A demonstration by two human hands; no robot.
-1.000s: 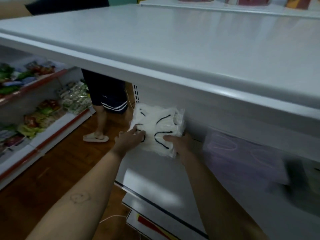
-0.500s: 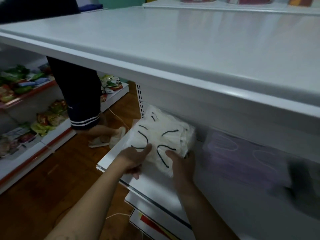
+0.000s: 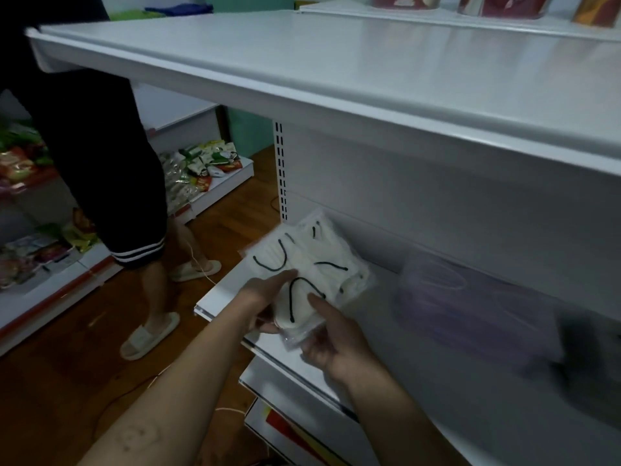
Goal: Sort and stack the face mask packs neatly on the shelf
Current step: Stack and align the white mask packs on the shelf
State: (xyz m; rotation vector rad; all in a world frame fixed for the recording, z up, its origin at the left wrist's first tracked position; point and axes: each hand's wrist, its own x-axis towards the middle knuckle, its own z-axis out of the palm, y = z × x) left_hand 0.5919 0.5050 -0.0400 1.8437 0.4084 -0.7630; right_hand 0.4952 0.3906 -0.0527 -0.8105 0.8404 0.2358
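A stack of clear packs of white face masks with black ear loops (image 3: 322, 260) lies at the left end of the lower white shelf (image 3: 218, 294), against the back panel. One white mask pack (image 3: 299, 314) is lifted off the stack's near side, held between my left hand (image 3: 268, 297) on its left edge and my right hand (image 3: 332, 344) on its lower right corner. To the right on the same shelf lie blurred purple mask packs (image 3: 470, 307) and a dark pack (image 3: 591, 358) at the far right.
The upper white shelf (image 3: 336, 68) overhangs the work area. Another person in dark shorts and slippers (image 3: 111, 183) stands at the left on the wooden floor. Snack shelves (image 3: 30, 257) line the left wall. A thin cable runs across the floor.
The view has shifted down and left. My hands have drawn one white pack toward me off the stack's near side. The other person has stepped further left.
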